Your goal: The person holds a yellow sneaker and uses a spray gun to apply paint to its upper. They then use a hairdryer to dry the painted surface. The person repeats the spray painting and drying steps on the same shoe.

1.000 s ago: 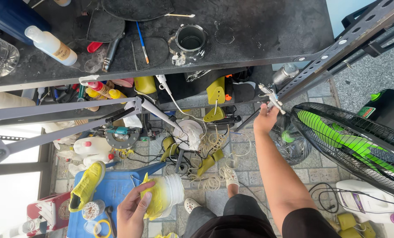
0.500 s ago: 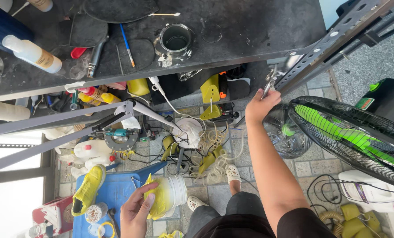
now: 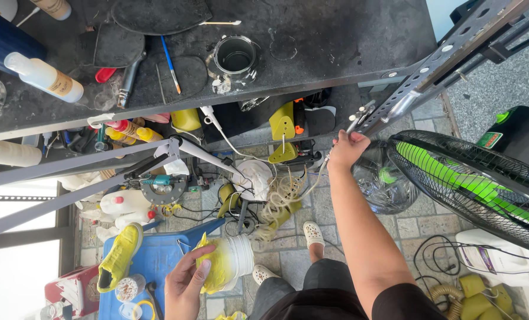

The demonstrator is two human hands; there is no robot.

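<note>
A cluttered workshop: stained workbench (image 3: 335,41) (brush (image 3: 171,64), glue tin (image 3: 235,56)), tangled cables (image 3: 279,195).

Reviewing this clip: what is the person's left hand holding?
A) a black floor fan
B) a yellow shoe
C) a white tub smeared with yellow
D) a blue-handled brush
C: the left hand grips the white tub smeared with yellow low in the view, while the right hand reaches up to the metal frame.

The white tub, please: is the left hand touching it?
Touching. The head view shows the left hand wrapped around the yellow-stained white tub, fingers pressed on its side with no gap.
</note>
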